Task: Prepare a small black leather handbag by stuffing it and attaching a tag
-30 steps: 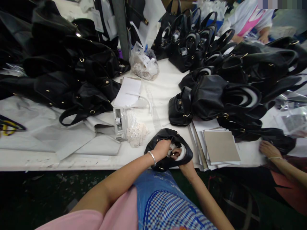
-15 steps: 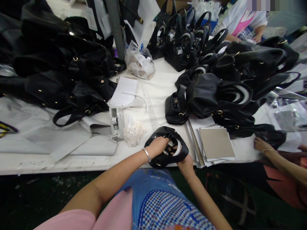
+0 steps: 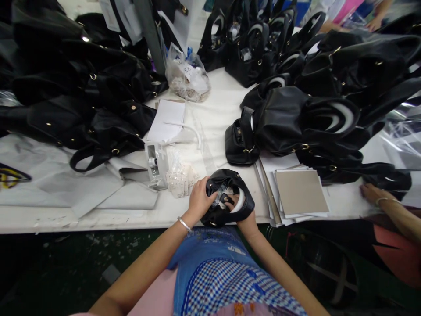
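Observation:
A small black handbag with a white-wrapped handle lies at the near edge of the white table. My left hand grips its left rim, fingers curled over the opening. My right hand comes up from below; its fingers reach inside the bag's mouth, pinched around a small dark part and crinkly clear wrapping. Most of my right hand is hidden by the bag.
Piles of black handbags fill the left, back and right. A white tag gun, a bag of tags, paper sheets and grey cards lie nearby. Another person's hand rests at right.
My left hand slid from the bag's top to its left rim. The bag's mouth is wider, showing clear wrapping inside. The view shifted slightly closer.

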`<state>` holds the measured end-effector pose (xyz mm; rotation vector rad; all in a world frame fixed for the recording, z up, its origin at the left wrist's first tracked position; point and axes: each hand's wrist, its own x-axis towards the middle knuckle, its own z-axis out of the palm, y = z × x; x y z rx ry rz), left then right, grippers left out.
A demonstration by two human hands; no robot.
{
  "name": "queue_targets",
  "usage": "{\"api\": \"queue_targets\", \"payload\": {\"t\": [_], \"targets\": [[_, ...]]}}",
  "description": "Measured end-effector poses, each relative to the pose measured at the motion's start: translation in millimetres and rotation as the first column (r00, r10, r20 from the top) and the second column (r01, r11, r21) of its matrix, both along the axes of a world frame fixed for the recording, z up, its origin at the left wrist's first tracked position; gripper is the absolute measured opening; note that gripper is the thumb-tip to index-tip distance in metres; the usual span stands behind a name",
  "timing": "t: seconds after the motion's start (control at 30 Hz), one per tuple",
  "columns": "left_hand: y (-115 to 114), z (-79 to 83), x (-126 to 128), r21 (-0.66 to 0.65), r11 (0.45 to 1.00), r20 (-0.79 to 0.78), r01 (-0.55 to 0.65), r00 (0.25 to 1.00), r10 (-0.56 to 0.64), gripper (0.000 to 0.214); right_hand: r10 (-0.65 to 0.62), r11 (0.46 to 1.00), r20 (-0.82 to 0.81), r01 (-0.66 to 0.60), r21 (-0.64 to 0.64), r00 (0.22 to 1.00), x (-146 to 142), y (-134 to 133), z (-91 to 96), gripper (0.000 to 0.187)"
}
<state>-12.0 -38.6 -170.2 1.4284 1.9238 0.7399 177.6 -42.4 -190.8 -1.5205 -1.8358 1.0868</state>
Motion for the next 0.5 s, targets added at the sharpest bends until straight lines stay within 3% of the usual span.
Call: {"api": "queue_targets", "payload": {"t": [0.23, 0.37, 0.5], "targets": [[-4.1, 6.3, 14.0, -0.016, 0.999, 0.108, -0.038, 0.993, 0.039, 0.03, 0.063, 0.997, 0.033, -0.061, -0.036, 0.998, -4.0, 11.1, -19.8, 0.029], [-16.1, 19.6, 23.3, 0.047, 0.998, 0.089, 0.037, 0.995, -0.041, 0.028, 0.048, 0.993, -0.092, -0.058, -0.105, 0.995, -1.2, 9.3, -27.7, 0.032], [-18.8, 30.4, 33.5, -0.069, 0.998, 0.125, -0.009, 0.992, 0.018, 0.028, 0.033, 0.981, -0.246, -0.078, -0.178, 0.969, 3.4, 12.4, -26.8, 0.039]]}}
